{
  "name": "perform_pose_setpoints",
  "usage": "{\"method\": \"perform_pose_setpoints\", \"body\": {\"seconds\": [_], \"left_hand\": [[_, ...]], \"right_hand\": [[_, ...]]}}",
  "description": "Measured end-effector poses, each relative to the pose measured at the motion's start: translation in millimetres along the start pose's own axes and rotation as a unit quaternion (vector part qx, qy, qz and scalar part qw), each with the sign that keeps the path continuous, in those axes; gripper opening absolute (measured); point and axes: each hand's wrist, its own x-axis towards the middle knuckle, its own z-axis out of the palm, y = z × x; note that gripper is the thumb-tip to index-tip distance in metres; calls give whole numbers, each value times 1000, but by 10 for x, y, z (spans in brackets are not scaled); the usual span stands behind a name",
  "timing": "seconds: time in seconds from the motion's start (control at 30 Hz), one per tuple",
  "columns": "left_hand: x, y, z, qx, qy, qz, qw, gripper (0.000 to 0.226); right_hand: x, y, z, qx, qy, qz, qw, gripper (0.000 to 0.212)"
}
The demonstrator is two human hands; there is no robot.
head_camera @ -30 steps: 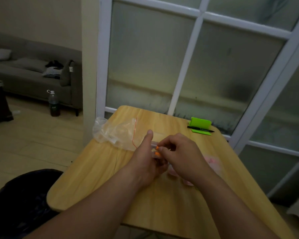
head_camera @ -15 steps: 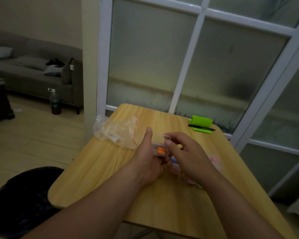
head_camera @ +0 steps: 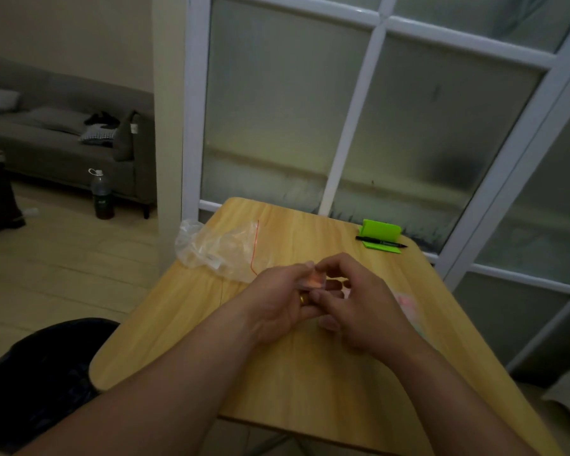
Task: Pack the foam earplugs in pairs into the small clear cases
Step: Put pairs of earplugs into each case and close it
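We see a dim room: grey sofa [head_camera: 56,149] at upper left on pale plank floor [head_camera: 63,258]. White-framed frosted glass panels [head_camera: 277,110] fill the upper right.

Between the fingertips [head_camera: 330,262], the clear case [head_camera: 313,280] shows orange inside. A gold ring [head_camera: 303,298] bands one finger. Beyond the fingers lie a clear bag [head_camera: 221,250] with a red strip, a bright green stand [head_camera: 380,232] and a black pen [head_camera: 380,242]. Beneath them is the pale wood-grain table [head_camera: 277,373].

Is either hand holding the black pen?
No, the black pen lies by the green stand, far beyond the left hand and right hand.
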Motion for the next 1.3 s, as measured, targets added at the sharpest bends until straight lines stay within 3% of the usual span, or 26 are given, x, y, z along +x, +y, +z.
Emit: {"method": "perform_pose_setpoints", "body": {"seconds": [0.17,0.4,0.6,0.73,0.9,1.07,1.2,1.3], "left_hand": [[-18,-11,-34,54,6,29,998,42],[14,-34,-8,68,26,47,996,34],[-8,-44,5,92,41,52,994,30],[-24,9,26,142,48,63,987,29],[-47,81,76,178,44,54,982,38],[2,159,34,168,110,54,978,48],[39,172,-12,131,151,77,977,44],[45,192,-13,112,169,83,976,38]], "right_hand": [[42,23,52,203,6,128,971,14],[81,-7,115,273,26,181,944,8],[81,-35,146,224,20,169,960,7],[141,-24,3,-12,6,56,998,15],[335,-98,-189,-140,-89,-11,986,34],[664,82,-372,-180,16,42,983,29],[802,354,-240,-255,-29,88,963,24],[821,436,-155,-284,-67,107,951,32]]}}
